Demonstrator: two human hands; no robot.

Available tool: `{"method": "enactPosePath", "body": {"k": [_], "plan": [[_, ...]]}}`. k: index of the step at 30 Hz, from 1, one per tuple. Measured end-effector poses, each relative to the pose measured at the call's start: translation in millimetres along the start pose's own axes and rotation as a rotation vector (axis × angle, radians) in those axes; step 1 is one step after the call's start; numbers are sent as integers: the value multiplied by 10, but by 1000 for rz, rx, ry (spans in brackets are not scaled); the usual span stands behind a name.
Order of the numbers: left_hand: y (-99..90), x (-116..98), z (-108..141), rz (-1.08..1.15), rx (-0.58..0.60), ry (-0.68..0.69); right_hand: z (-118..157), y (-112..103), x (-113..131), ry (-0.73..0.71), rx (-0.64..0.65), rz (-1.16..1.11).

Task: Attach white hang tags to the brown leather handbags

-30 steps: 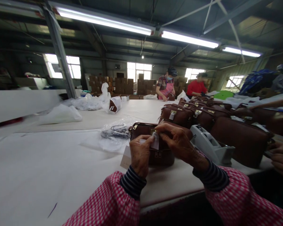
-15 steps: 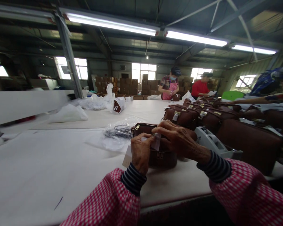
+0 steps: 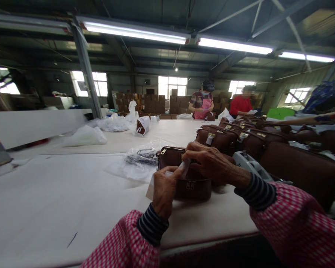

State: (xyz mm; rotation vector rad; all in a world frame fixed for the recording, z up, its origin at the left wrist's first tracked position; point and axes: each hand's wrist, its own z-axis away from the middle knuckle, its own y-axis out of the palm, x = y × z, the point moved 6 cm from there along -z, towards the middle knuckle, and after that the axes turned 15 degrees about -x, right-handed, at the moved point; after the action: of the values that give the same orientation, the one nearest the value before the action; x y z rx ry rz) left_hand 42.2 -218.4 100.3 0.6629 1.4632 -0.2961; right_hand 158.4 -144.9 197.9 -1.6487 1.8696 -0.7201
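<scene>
A brown handbag (image 3: 197,190) with paired zip pulls stands on the white table in front of me. My left hand (image 3: 165,186) is closed, thumb and forefinger pinching a small whitish translucent slip (image 3: 186,166) against the bag's front. From the right, my right hand (image 3: 209,160) bends over the bag with its fingertips closed at the slip's upper end, beside the metal clasp. Its fingers partly cover the clasp. A pale card tag (image 3: 150,189) sticks out left of my left hand. Behind the bag lies a clear plastic bag (image 3: 142,156) holding a dark strap or chain.
Several brown handbags (image 3: 216,137) crowd the right side, beside a grey tape dispenser (image 3: 249,163). White wrapping (image 3: 86,136) lies at the back left, near a partly wrapped bag (image 3: 142,125). Co-workers, one in a pink apron (image 3: 204,108), stand across the table.
The slip between my fingers now looks narrower and more folded, and my left thumb presses further over it. Both hands stay at the bag's front. The view has shifted slightly.
</scene>
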Motion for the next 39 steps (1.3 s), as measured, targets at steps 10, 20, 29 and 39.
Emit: {"method": "enactPosePath", "body": {"k": [10, 20, 29, 39], "plan": [[145, -34, 75, 130, 17, -67, 12, 43, 11, 54, -6, -90], [200, 40, 74, 126, -89, 28, 61, -9, -41, 81, -57, -198], [109, 57, 146, 67, -134, 202, -85, -78, -19, 48, 165, -212], [78, -55, 133, -78, -153, 280, -451, -20, -2, 56, 421, -54]]}}
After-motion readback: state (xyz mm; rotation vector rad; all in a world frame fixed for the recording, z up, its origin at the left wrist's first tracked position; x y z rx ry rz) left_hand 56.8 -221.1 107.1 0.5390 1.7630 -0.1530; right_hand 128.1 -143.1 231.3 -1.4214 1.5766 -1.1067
